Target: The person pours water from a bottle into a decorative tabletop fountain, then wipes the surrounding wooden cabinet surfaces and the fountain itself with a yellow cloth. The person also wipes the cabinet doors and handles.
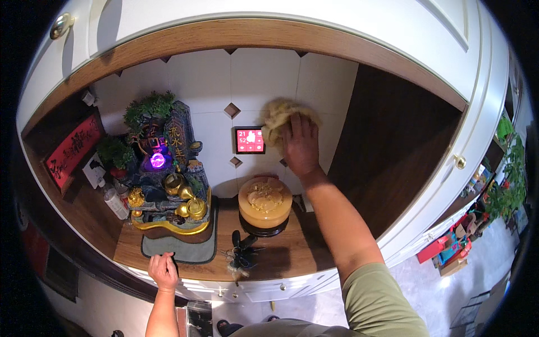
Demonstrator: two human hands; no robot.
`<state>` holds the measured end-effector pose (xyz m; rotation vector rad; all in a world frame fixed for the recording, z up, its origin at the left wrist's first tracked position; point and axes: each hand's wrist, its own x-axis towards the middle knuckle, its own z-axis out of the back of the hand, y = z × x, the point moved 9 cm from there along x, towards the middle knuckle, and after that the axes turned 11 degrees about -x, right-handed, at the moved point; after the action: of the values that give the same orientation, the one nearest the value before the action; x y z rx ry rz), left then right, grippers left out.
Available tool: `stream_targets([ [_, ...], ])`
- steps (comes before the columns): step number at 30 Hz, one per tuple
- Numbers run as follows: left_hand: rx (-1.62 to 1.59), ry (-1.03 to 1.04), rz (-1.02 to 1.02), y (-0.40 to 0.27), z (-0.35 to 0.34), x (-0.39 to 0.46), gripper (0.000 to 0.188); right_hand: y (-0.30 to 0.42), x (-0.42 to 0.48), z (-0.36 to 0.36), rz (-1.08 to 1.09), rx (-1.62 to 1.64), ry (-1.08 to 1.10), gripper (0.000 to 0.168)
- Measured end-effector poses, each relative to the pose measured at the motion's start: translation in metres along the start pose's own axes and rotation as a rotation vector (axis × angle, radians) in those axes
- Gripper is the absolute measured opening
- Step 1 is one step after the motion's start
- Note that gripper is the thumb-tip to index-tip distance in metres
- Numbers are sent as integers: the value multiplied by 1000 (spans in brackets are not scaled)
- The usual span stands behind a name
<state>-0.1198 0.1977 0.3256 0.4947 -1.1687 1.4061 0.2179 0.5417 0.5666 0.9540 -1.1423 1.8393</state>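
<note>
My right hand [301, 145] presses a yellowish cloth [276, 116] to the white wall tiles [263, 69] at the back of a cabinet niche. The cloth is blurred, just right of a small lit wall panel [250, 140]. My left hand [163, 271], fingers curled with nothing visible in them, is at the wooden counter's [309, 240] front edge. Beside it lies a grey mat [185, 250] under a rockery water fountain [179, 139] with gold pots and a glowing purple ball [157, 160]. Below my right forearm stands a round amber-coloured box [265, 202] on a dark base.
A feather duster or similar dark bundle [241, 255] lies at the counter's front. On the left are a bottle [114, 202], a socket plate [93, 170] and a red framed sign [75, 151]. White cabinet doors [294, 10] hang above. Boxes [454, 248] and a plant [507, 181] stand at right.
</note>
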Motion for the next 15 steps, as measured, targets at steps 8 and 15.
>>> stream_targets([
  [8, 8, 38, -37, 2, -1, -1, 15, 32, -43, -17, 160, 13, 89, 38],
  [15, 14, 51, -57, 6, -3, -3, 14, 25, -76, -15, 185, 83, 54, 29],
])
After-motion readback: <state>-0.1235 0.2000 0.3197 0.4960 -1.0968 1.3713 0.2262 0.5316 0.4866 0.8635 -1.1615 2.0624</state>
